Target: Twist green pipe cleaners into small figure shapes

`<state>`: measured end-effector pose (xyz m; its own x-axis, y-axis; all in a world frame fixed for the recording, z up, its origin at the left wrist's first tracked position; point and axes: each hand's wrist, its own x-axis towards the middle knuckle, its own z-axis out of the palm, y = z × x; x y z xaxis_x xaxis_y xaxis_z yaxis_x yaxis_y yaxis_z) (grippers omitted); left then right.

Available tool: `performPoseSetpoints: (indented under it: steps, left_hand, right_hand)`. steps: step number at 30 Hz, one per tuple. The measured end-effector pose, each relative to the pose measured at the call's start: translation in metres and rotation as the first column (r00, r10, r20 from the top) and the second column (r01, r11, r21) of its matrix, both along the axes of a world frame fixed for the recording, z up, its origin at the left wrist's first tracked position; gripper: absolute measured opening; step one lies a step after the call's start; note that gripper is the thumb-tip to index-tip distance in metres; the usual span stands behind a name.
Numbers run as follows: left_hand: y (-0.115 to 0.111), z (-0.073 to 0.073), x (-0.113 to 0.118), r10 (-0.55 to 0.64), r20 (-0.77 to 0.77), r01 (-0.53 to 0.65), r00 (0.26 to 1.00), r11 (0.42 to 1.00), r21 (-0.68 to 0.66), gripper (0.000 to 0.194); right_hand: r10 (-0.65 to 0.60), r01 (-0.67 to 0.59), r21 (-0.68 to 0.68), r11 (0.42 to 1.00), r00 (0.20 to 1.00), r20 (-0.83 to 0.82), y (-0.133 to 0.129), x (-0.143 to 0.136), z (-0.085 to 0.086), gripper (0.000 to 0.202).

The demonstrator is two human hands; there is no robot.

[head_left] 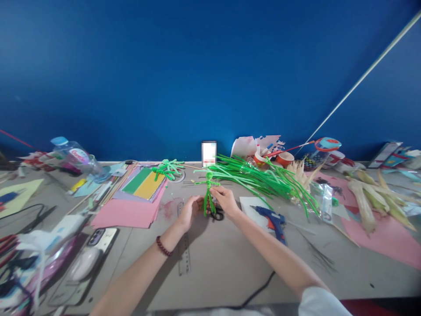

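A small stick figure twisted from green pipe cleaners (208, 186) stands upright between my hands, with a round head, outstretched arms and spread legs. My right hand (226, 201) pinches it at the side of the body, thumb and fingers together. Cupped beside the figure's legs is my left hand (191, 212), its fingers apart and partly hidden; whether they touch the legs is unclear. Black-handled scissors (217, 214) lie just below the figure. A clear ruler (184, 250) rests under my left wrist.
Loose green pipe cleaners (263, 177) spread behind my right hand, near a blue glue gun (274, 219). Pink paper (126, 213) and a green pipe-cleaner bundle (169, 169) lie left. A phone (209, 153) leans on the blue wall; corn husks (365, 197) lie far right.
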<state>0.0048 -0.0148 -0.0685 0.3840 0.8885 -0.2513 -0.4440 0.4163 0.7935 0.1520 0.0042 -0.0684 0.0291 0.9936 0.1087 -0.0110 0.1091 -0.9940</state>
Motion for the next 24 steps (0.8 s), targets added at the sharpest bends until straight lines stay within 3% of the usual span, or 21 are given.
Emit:
performPoseSetpoints:
  steps: [9, 15, 20, 24]
  left_hand:
    - [0.0, 0.0, 0.0, -0.002, 0.025, 0.002, 1.0, 1.0, -0.013, 0.031]
    - [0.0, 0.0, 0.003, 0.251, -0.188, -0.206, 0.95, 0.952, 0.226, 0.024]
    - [-0.002, 0.001, 0.004, 0.312, -0.267, -0.225, 0.912, 0.923, 0.312, 0.021]
    - [0.0, -0.001, 0.001, 0.313, -0.226, -0.245, 0.923, 0.927, 0.285, 0.02]
  right_hand:
    - [-0.002, 0.001, 0.026, 1.0, 0.998, 0.057, 0.0, 0.001, -0.001, 0.022]
    - [0.003, -0.01, 0.055, 0.998, 0.991, 0.132, -0.005, -0.003, 0.003, 0.023]
    - [-0.016, -0.007, 0.108, 0.994, 0.978, 0.21, -0.012, -0.007, 0.006, 0.017]
    - [0.006, -0.007, 0.018, 1.0, 0.997, 0.071, -0.015, -0.011, 0.005, 0.017]
